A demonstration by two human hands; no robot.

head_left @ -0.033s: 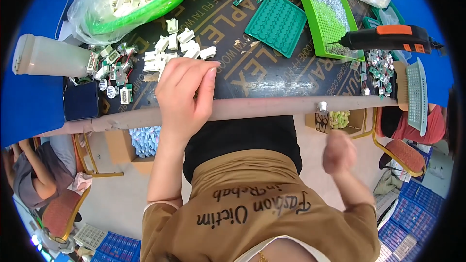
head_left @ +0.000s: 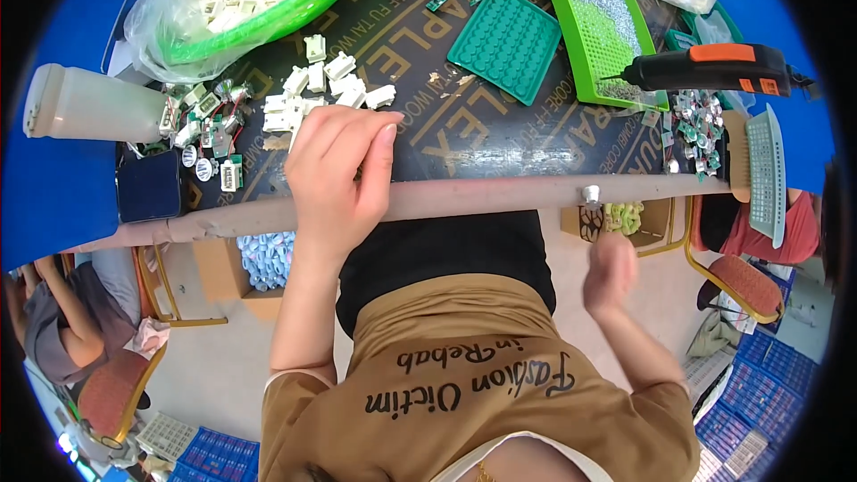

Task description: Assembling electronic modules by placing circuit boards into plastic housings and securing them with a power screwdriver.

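My left hand (head_left: 339, 165) rests at the table's front edge, with fingers curled and the thumb pressed along their side. Whatever lies inside that grip is hidden. Right beyond the knuckles lies a loose group of white plastic housings (head_left: 344, 80). My right hand (head_left: 611, 270) is off the table, below its front edge and closed like a fist. It is slightly blurred, and what it may hold does not show. Just above it, a small silvery cup-shaped piece (head_left: 591, 196) sits at the padded table edge (head_left: 500, 195).
A green basket (head_left: 295, 29) of white housings stands far left. Circuit boards (head_left: 210, 120) with wires lie near a white bottle (head_left: 94, 103) and a dark phone-like slab (head_left: 150, 186). Right of centre are a green tray (head_left: 509, 45), a lime bin (head_left: 585, 62) and a black-orange electric screwdriver (head_left: 714, 70).
My right hand has moved a little to the left and upward, toward the table edge. The left hand stays in place, still curled.
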